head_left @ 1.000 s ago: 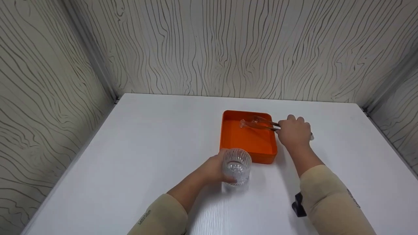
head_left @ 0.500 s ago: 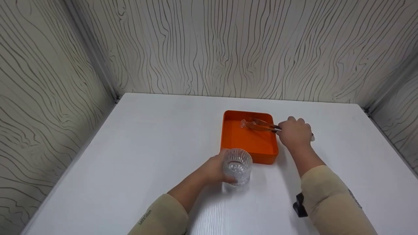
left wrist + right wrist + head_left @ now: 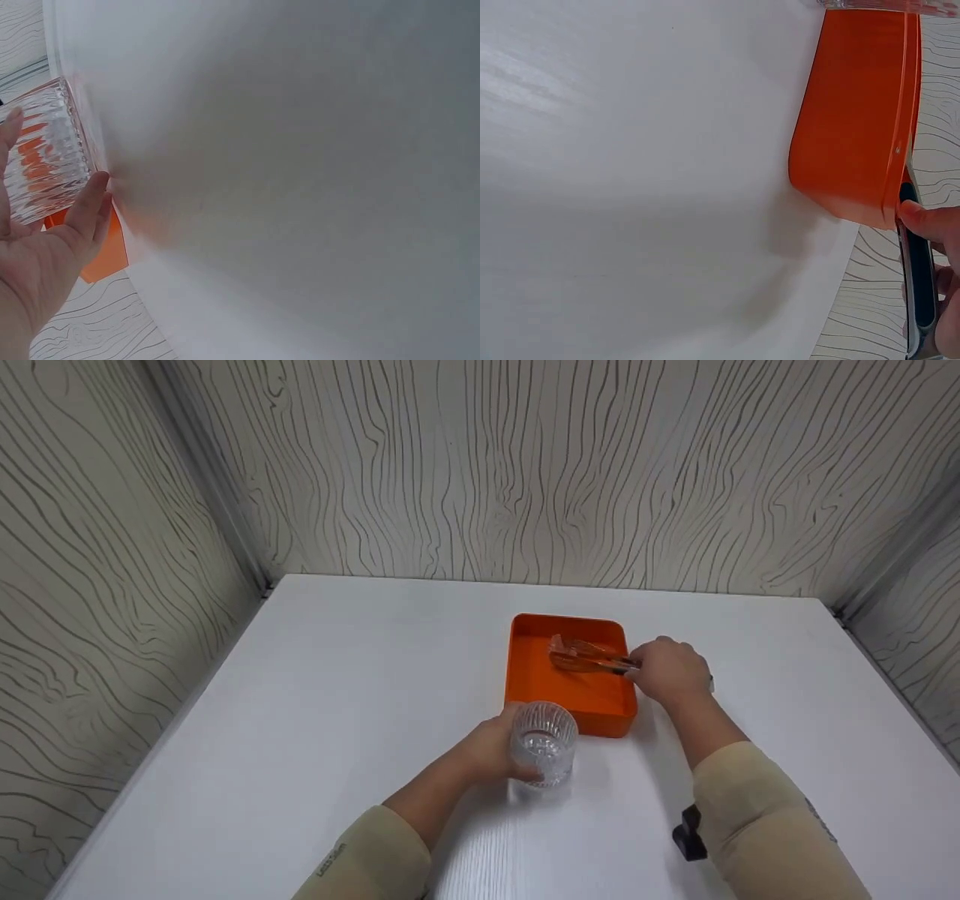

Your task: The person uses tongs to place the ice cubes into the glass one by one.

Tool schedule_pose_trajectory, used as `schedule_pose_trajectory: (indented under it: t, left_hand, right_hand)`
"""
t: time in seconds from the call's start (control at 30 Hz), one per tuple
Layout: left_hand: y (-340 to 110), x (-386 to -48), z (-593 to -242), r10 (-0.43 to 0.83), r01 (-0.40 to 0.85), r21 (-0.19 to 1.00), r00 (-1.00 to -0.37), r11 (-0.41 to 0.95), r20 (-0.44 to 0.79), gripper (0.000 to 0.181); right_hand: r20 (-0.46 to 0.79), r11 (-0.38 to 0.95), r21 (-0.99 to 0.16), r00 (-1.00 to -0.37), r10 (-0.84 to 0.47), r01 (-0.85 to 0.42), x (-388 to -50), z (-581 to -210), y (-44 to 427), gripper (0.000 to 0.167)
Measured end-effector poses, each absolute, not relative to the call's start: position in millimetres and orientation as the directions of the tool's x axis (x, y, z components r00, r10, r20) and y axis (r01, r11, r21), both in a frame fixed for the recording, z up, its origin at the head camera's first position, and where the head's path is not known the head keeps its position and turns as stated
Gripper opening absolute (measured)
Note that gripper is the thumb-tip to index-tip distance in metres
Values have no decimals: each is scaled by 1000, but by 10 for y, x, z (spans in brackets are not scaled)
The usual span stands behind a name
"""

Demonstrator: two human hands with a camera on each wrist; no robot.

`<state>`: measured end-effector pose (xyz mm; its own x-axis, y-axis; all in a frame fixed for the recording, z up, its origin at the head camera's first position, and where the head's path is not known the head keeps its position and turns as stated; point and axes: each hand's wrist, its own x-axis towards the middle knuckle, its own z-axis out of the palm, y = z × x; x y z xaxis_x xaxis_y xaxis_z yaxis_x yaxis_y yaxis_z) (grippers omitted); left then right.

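Note:
A ribbed clear glass with clear contents stands on the white table in front of the orange tray. My left hand grips its left side, fingers and thumb round it; in the left wrist view the hand holds the glass. At the tray's right edge my right hand holds tongs, whose clear ends lie over the tray's inside. Whether something transparent sits between those ends I cannot tell. The right wrist view shows the thumb pressing the tongs' dark handle beside the tray.
A small black object lies on the table, partly behind the right sleeve. Wood-patterned panels stand behind the table and at both sides.
My right hand has moved slightly left and toward the near side, and the tongs' ends have shifted the same way and drawn closer together. The left hand and glass have stayed put.

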<state>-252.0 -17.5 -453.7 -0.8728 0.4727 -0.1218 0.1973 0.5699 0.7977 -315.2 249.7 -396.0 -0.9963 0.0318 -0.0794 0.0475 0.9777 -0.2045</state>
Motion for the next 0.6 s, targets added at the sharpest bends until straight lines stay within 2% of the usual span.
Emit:
schedule_pose_trajectory:
  t: [0.3, 0.6]
  left_hand:
    - [-157, -2518, -4515, 457, 174, 789, -877, 589, -149, 88]
    - [-168, -2514, -4516, 462, 170, 807, -876, 566, -139, 85]
  right_hand:
    - [-143, 954, -289, -989, 43, 83, -3121, -3955, 2467, 31]
    - [-176, 955, -283, -984, 37, 86, -3102, -3974, 2464, 31]
